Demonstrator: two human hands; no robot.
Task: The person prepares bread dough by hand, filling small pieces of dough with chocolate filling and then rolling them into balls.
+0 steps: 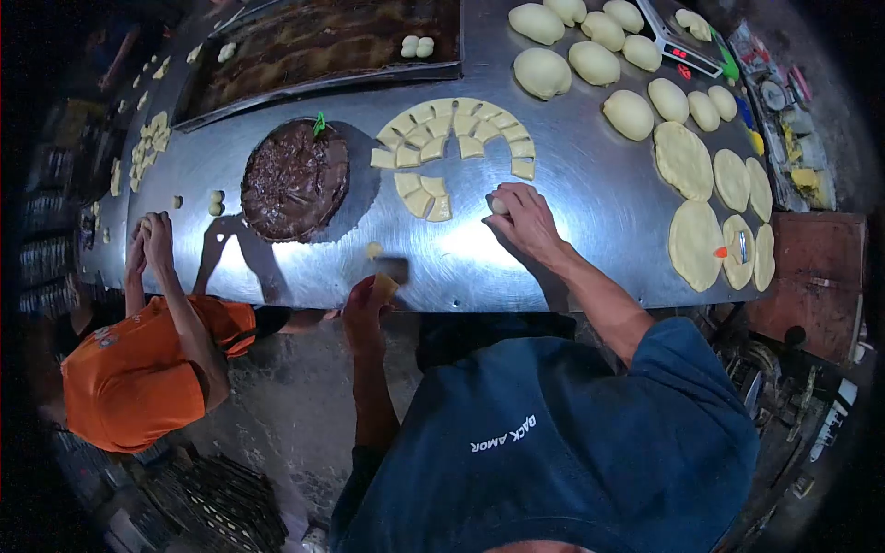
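Note:
My right hand (530, 219) rests on the metal table (572, 184), its fingers curled round a small dough ball (499, 205). Near the table's front edge, my left hand (365, 309) holds a flat dough piece (384, 288). A small yellowish lump (373, 250) lies just beyond it. Between and beyond my hands are cut dough pieces (424, 196), with an arc of more cut pieces (419, 129) behind them. To the left stands a round mass of dark brown filling (295, 180) with a green object (320, 123) at its edge.
A co-worker in an orange shirt (138, 378) stands left, hands together over the table. A dark tray (323, 46) lies at the back. Large dough balls (542, 74), flat dough rounds (695, 245) and a scale (687, 51) occupy the right side.

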